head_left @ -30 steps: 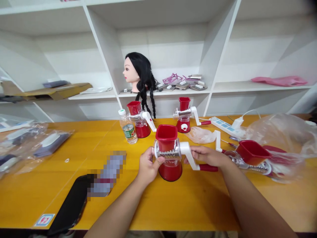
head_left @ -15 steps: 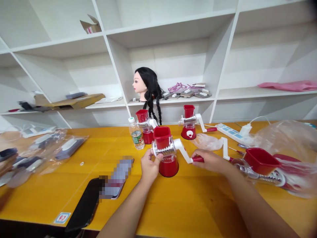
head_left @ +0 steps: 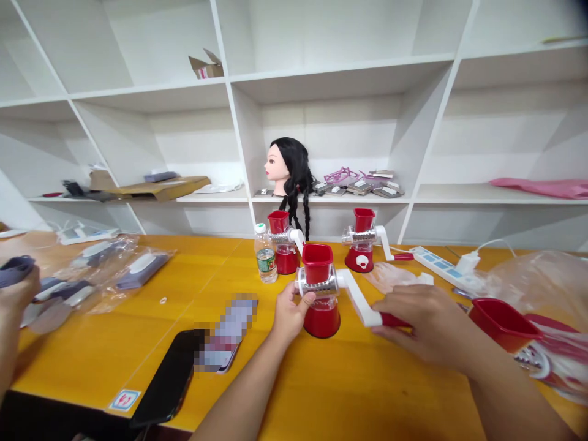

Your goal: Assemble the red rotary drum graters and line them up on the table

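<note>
A red rotary grater [head_left: 320, 288] with a clear body and a metal drum stands upright on the orange table in front of me. My left hand [head_left: 292, 312] is closed round the left side of its drum housing, thumb toward me. On the other side my right hand [head_left: 420, 321] grips the red knob of the white crank [head_left: 361, 300], which slants down to the right. Behind stand two more red graters, one [head_left: 285, 242] beside a water bottle [head_left: 266, 257], the other [head_left: 362, 242] farther right. Another grater [head_left: 505, 324] lies at the right, partly behind my right forearm.
Two phones, one black [head_left: 168, 380] and one pale [head_left: 229, 334], lie left of my left arm. A power strip [head_left: 443, 269] and plastic bags [head_left: 528, 275] are at the right. Another person's hand [head_left: 18, 294] holds dark cloth at the far left. Shelves with a mannequin head [head_left: 278, 171] rise behind.
My right hand, still on the crank knob, has come nearer to me and lower, swinging the crank. My left hand keeps its hold. The whole view has shifted slightly.
</note>
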`<act>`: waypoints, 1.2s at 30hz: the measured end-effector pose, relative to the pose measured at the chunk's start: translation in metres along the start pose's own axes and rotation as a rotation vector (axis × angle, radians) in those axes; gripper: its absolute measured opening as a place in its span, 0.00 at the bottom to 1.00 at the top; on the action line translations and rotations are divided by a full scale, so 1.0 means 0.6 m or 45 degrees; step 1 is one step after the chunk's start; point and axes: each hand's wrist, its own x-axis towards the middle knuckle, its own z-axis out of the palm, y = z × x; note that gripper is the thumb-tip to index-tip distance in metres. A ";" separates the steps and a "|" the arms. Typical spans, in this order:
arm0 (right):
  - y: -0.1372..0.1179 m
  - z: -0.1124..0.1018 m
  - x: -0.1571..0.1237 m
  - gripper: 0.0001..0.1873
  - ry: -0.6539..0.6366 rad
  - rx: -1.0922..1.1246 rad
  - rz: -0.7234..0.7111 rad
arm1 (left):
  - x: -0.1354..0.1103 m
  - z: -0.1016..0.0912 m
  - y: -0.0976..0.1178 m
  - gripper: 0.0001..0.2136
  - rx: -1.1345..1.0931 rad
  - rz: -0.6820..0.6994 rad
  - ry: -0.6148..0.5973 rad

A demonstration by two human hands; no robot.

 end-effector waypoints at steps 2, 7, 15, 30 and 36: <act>0.001 -0.015 0.025 0.11 0.139 -0.159 -0.050 | 0.004 -0.003 -0.004 0.21 -0.062 -0.009 -0.056; 0.020 -0.020 0.096 0.16 0.467 -0.431 0.042 | 0.014 -0.010 -0.010 0.21 -0.171 0.003 -0.159; 0.094 0.006 0.169 0.20 0.499 -0.368 0.155 | 0.010 -0.010 0.008 0.23 -0.153 -0.007 -0.200; 0.137 0.184 0.002 0.18 -0.123 -0.098 0.484 | 0.011 0.000 0.001 0.21 -0.134 -0.033 -0.130; 0.034 0.142 -0.092 0.18 -0.133 -0.010 0.448 | 0.013 -0.002 -0.015 0.18 -0.060 0.006 -0.080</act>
